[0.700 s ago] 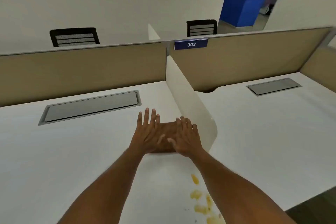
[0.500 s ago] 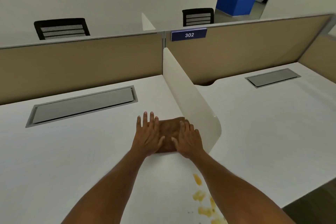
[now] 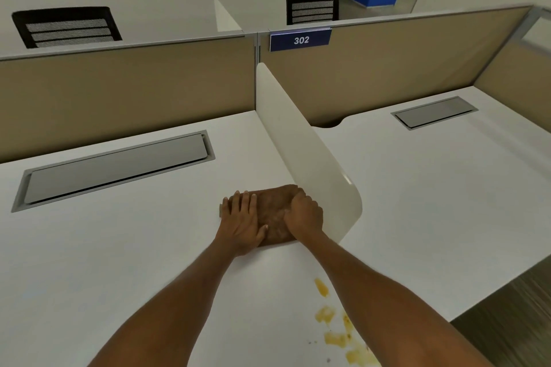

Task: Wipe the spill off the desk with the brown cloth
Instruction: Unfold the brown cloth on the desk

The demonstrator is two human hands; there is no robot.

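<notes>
We see both hands on the brown cloth (image 3: 272, 213), a soft, matte, slightly mottled pad of fabric folded into a rough rectangle, lying flat on the smooth white bench (image 3: 119, 262) just left of centre frame. Our left hand (image 3: 240, 220) rests palm-down on the cloth's left edge, its fingers (image 3: 244, 202) straight, side by side and not gripping. Our right hand (image 3: 304, 214) sits on the cloth's right side with its fingers curled down onto the fabric; whether they pinch it we cannot tell. At 3 o'clock of the cloth, touching or just beside it, stands a glossy cream divider panel (image 3: 301, 143) with a rounded front corner. The spill (image 3: 334, 328), irregular yellow blotches and small specks, lies at 5 o'clock of the cloth, well apart from it, partly hidden by the right forearm. At 10 o'clock a rectangular grey metal cable tray (image 3: 116, 168) is recessed in the bench, its flat lid closed; a second tray (image 3: 435, 112) sits at 2 o'clock. Tan fabric partitions (image 3: 128, 89) back the bench, bearing a blue "302" plate (image 3: 300, 39).
</notes>
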